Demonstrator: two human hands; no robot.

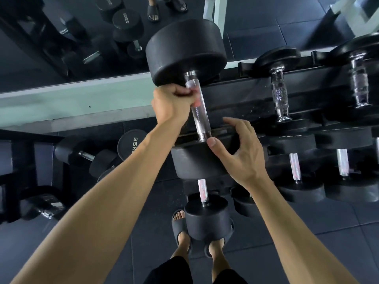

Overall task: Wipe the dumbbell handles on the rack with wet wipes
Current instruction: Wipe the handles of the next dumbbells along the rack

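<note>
left hand (174,99) curled around the dumbbell handle (198,111), right hand (240,152) loose-fingered just beside its lower end

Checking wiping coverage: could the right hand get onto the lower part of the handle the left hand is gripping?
Probably yes. The right hand hovers open beside the handle, whose lower stretch is bare; the left hand grips only its upper end.
</note>
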